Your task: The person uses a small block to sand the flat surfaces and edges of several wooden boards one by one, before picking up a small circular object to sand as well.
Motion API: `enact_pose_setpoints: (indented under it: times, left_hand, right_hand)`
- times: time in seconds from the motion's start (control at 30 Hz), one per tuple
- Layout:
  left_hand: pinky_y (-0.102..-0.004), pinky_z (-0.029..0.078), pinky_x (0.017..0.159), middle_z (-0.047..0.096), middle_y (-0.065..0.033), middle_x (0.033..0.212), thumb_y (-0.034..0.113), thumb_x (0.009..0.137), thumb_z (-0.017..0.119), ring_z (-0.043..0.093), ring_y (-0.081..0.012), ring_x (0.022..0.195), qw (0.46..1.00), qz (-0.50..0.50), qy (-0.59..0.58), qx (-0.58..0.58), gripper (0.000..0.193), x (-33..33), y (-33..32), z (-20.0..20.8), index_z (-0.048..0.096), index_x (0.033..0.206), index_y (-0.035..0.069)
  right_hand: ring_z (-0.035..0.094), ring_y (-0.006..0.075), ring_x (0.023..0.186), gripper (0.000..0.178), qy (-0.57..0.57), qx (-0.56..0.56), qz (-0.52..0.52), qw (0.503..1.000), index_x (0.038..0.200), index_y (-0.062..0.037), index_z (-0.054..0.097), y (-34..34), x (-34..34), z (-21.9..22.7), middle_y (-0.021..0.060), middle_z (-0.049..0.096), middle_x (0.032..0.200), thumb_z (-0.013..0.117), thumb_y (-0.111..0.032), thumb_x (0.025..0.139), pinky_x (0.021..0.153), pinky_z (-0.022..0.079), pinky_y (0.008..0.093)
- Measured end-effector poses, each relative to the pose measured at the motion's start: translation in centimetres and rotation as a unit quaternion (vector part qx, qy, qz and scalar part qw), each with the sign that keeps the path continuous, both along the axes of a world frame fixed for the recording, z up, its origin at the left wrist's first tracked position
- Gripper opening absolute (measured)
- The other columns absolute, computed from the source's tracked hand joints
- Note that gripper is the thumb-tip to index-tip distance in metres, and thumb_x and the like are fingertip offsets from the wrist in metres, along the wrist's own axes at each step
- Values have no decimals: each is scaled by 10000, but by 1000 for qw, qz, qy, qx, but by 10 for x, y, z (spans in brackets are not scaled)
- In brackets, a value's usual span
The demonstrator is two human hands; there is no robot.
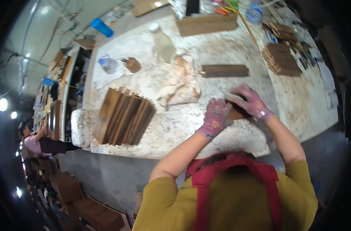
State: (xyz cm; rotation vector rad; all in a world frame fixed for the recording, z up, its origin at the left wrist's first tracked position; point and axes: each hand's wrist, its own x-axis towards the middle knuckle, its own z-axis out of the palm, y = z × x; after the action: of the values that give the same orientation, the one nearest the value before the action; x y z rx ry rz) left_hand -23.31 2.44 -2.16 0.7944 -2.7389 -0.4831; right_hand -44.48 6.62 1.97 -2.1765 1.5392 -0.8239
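Close Work on a Small Brown Board

The left hand and the right hand come together at the brown board, just right of the middle of the frame. Both wear pink gloves. The step looks like close handling of this one board, maybe lining it up or working on its top. The left fingers lie close together at the board's left side. The right fingers are a bit spread and bent over its far end. I cannot tell if either hand grips tight, because the hands hide much of the board and the right one is blurry.

The next move seems to call for one hand to keep the board steady while the other works, with both staying flat and gentle.

The board sits near the front edge of the desk, close to the person's red apron, so there is little room toward the bottom of the frame. Above the hands lies a short bundle of wood strips, near but apart. Up and left is a stained cloth. Farther left stands a big row of wood strips, well apart. The best open room is to the right, where the desk top is bare.
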Motion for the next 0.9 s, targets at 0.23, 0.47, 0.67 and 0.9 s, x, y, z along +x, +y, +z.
enact_pose_setpoints:
  times: [0.23,0.47,0.67,0.9]
  left_hand:
    - [-501,528,774,674,-183,947,466,947,567,658,-422,886,986,-24,-96,135,450,-14,-71,12,613,1268,154]
    - [-470,382,1069,525,-168,1274,440,801,750,480,-357,1230,997,52,-58,-14,726,-8,-30,4,511,1422,149]
    - [-451,427,1035,566,-177,1222,427,796,762,521,-372,1166,997,66,-12,29,717,86,-9,103,532,1390,97]
    - [-426,500,954,607,-179,1243,480,803,775,611,-348,1109,913,388,23,-123,717,263,-40,231,570,1373,96]
  right_hand:
    - [619,166,1016,422,-384,111,-283,872,1234,31,626,83,-52,-15,100,659,1153,696,-226,907,891,499,291]
    - [622,146,971,554,-502,122,-278,810,1293,20,583,109,-40,-32,61,655,1104,754,-310,882,872,501,292]
    - [598,110,901,587,-530,118,-242,805,1289,32,575,112,-33,-19,21,632,995,764,-328,866,819,497,269]
    - [622,177,1018,419,-518,133,-256,805,1272,25,608,113,-38,-50,103,659,1137,677,-210,931,903,496,297]
